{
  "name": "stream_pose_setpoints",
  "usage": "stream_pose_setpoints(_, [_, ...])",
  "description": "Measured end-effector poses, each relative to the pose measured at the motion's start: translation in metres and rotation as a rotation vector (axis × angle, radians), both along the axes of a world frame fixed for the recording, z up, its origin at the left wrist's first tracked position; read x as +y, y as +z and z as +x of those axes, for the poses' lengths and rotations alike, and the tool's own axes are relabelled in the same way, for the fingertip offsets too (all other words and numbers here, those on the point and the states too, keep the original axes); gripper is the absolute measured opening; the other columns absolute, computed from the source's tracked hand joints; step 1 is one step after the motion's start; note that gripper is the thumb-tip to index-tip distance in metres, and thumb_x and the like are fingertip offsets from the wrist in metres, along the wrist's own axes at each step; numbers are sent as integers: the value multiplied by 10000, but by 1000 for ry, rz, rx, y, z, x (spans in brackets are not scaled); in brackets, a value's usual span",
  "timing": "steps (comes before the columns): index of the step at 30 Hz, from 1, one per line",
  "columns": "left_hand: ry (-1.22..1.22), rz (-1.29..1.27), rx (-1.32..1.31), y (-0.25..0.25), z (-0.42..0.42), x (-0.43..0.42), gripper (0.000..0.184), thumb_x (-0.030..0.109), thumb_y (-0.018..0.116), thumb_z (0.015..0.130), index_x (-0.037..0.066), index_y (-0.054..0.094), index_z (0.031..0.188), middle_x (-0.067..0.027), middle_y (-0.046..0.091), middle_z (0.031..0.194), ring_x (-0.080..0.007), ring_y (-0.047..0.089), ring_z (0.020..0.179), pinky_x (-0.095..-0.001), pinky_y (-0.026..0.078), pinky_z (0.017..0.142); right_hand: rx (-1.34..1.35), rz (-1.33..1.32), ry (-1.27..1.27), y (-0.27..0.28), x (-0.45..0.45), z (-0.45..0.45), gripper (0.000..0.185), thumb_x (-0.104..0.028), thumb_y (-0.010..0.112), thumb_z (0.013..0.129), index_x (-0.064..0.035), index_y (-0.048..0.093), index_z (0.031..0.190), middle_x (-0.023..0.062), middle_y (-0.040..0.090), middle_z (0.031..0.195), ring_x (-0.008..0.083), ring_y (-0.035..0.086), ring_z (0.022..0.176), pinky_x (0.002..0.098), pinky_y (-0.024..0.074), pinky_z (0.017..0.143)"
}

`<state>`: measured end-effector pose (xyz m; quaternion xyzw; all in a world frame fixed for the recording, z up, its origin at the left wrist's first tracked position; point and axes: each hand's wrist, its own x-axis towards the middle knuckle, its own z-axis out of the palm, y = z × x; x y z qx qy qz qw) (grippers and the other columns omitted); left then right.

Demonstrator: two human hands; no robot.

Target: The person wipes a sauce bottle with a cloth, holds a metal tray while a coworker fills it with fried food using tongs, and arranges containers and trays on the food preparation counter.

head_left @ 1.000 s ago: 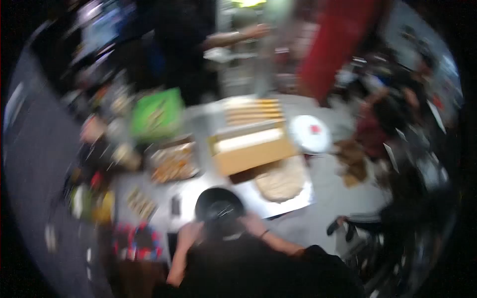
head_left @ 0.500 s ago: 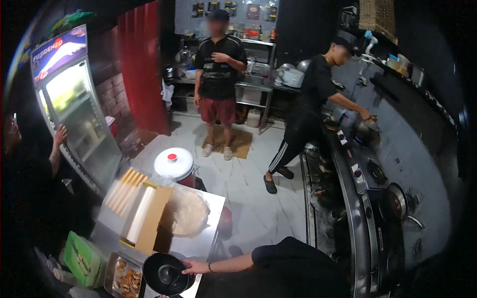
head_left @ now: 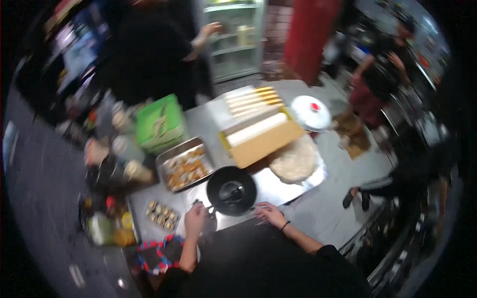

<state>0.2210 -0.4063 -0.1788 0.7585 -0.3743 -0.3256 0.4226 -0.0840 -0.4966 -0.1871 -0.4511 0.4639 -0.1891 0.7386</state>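
Observation:
A black bowl (head_left: 223,204) stands on the metal table in front of me, with something dark and shiny inside it. My left hand (head_left: 195,217) is just left of the bowl, its fingers closed; a small dark bit shows at the fingertips, too blurred to name. To the right of the bowl, my right hand (head_left: 271,214) has its fingers stretched out and apart, close to the rim; I cannot tell whether they touch it. Beside the bowl lies a metal tray (head_left: 160,168) of browned food pieces. Several sushi-like rolls (head_left: 162,215) sit in a small tray near my left hand.
Behind the bowl are a long cardboard box (head_left: 268,144) with a white roll and a plastic bag (head_left: 294,161). A green container (head_left: 158,124) and several bottles (head_left: 131,171) stand on the left. A white-lidded pot (head_left: 310,113) is beyond the table. Other people stand around.
The view has swung left and down to the table. My right hand has let go of the bowl, which now rests on the table. My left hand has come into sight.

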Motion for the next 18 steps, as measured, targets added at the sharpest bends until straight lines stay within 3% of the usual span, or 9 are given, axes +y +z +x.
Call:
stream_pose_setpoints(1, [26, 86, 101, 30, -9, 4, 229, 185, 574, 851, -12, 590, 966, -85, 628, 737, -119, 602, 614, -249, 494, 519, -6, -30, 9, -8, -2, 2, 365, -190, 511, 887, -19, 425, 1197, 117, 624, 946, 159, 612, 772, 261, 489, 680])
stream_pose_setpoints(3, [35, 73, 67, 20, -10, 19, 217, 197, 578, 846, 11, 606, 954, -84, 632, 727, -119, 607, 608, -244, 496, 531, -27, 51, 12, -14, -7, 8, 332, -186, 512, 894, -14, 421, 1163, 157, 627, 928, 168, 614, 745, 263, 490, 637])
stream_pose_setpoints(4, [52, 113, -5, 14, -9, 26, 269, 324, 561, 821, 89, 626, 933, -75, 656, 710, -199, 643, 634, -309, 486, 594, -81, 54, 14, -16, -10, 13, 267, -173, 504, 898, -32, 430, 1111, 167, 629, 908, 181, 620, 731, 260, 491, 634])
stream_pose_setpoints(7, [113, 144, -18, 18, -13, 42, 252, 331, 561, 816, 115, 629, 928, -92, 654, 721, -256, 641, 675, -350, 491, 621, -134, 54, -63, -29, -14, 26, 171, -155, 493, 902, -52, 395, 996, 208, 622, 832, 215, 630, 677, 264, 502, 570])
stream_pose_setpoints(9, [109, 203, -109, 25, -13, 50, 249, 337, 562, 814, 127, 632, 928, -105, 643, 697, -281, 630, 662, -365, 488, 621, -145, 64, -102, -12, -14, 36, 190, -157, 502, 899, -48, 392, 1007, 199, 618, 801, 214, 629, 662, 272, 508, 557])
stream_pose_setpoints(10, [100, 217, -161, 26, -12, 54, 206, 281, 567, 835, 117, 635, 940, -87, 654, 688, -183, 643, 624, -316, 484, 564, -129, 37, -118, -14, -15, 38, 190, -159, 504, 899, -46, 396, 1006, 192, 617, 793, 211, 628, 656, 267, 508, 555])
stream_pose_setpoints(14, [202, 254, -228, 37, -11, 70, 227, 319, 583, 808, 131, 640, 921, -103, 639, 669, -241, 629, 607, -350, 474, 566, -129, 20, -216, -2, -10, 52, 224, -171, 490, 906, -11, 404, 1037, 155, 595, 765, 215, 620, 663, 261, 491, 544])
stream_pose_setpoints(16, [232, 313, -206, 37, -5, 75, 250, 358, 527, 815, 163, 626, 936, -116, 631, 693, -310, 616, 672, -407, 481, 611, -156, 81, -262, 3, -8, 55, 240, -173, 468, 915, -8, 401, 1075, 139, 578, 768, 212, 610, 673, 262, 484, 546])
stream_pose_setpoints(18, [314, 302, -200, 31, 7, 81, 244, 353, 531, 813, 159, 625, 927, -111, 633, 698, -305, 618, 682, -403, 482, 612, -191, 149, -184, -4, -11, 50, 189, -244, 432, 916, -77, 433, 1002, 134, 609, 809, 214, 609, 693, 281, 469, 572])
